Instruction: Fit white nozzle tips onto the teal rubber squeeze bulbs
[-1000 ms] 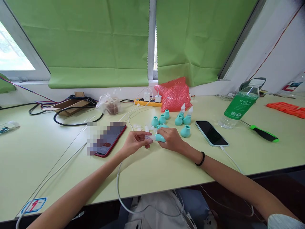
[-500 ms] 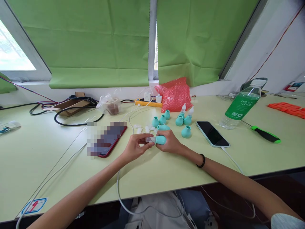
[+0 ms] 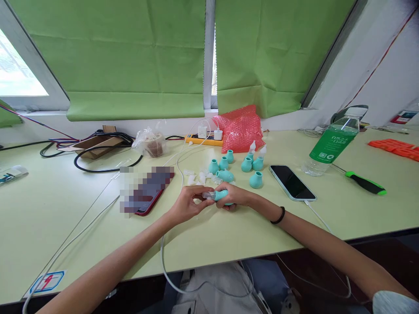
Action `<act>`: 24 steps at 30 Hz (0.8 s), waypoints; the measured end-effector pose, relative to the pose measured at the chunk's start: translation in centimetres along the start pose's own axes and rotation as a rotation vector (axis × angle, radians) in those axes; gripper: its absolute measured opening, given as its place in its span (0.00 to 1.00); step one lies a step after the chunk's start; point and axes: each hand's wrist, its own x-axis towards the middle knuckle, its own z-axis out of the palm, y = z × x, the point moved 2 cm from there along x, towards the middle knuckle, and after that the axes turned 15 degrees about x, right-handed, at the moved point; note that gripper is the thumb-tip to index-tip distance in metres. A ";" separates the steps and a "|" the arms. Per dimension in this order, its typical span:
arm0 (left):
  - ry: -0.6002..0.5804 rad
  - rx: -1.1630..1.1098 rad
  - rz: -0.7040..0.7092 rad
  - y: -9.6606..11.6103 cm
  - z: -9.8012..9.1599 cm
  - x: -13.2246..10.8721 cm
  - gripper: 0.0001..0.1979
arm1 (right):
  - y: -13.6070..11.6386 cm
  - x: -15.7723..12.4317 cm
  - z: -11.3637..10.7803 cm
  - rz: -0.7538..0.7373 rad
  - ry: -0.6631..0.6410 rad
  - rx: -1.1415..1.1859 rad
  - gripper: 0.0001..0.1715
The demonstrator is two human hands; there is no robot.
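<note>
My right hand (image 3: 233, 196) is wrapped round a teal rubber bulb (image 3: 221, 195) above the table. At the bulb's mouth, a clear plastic nozzle (image 3: 208, 195) points left, pinched between the thumb and fingers of my left hand (image 3: 190, 201). Nozzle and bulb meet end to end; how deep one sits in the other I cannot tell. Just behind my hands lie several loose clear plastic pieces (image 3: 202, 176) and a teal bulb on its side (image 3: 225, 175). Several more teal bulbs (image 3: 255, 179) stand further back, two of them with white translucent tips (image 3: 262, 151).
A red-cased phone (image 3: 152, 192) lies left of my hands, a charging phone (image 3: 292, 182) to the right. Beyond that are a tilted-looking water bottle (image 3: 334, 146) and a green-black screwdriver (image 3: 365, 182). A red bubble-wrap bag (image 3: 240, 131) and power strip (image 3: 203, 140) sit behind. White cables (image 3: 163, 257) cross the table.
My right hand has turned and closed further over the bulb, covering more of it. The bulb and nozzle have shifted slightly down and right; my left hand keeps its pinch.
</note>
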 end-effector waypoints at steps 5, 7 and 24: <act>0.033 0.005 -0.027 -0.1 0.2 -0.1 0.14 | -0.2 0.0 0.0 0.003 -0.092 0.055 0.07; 0.139 -0.013 -0.072 -0.4 -0.1 -0.1 0.18 | -0.6 -0.1 0.2 -0.102 -0.057 0.092 0.09; 0.095 0.961 0.054 -2.6 -0.3 0.3 0.22 | -0.7 -0.1 -0.2 -0.676 0.563 -0.124 0.15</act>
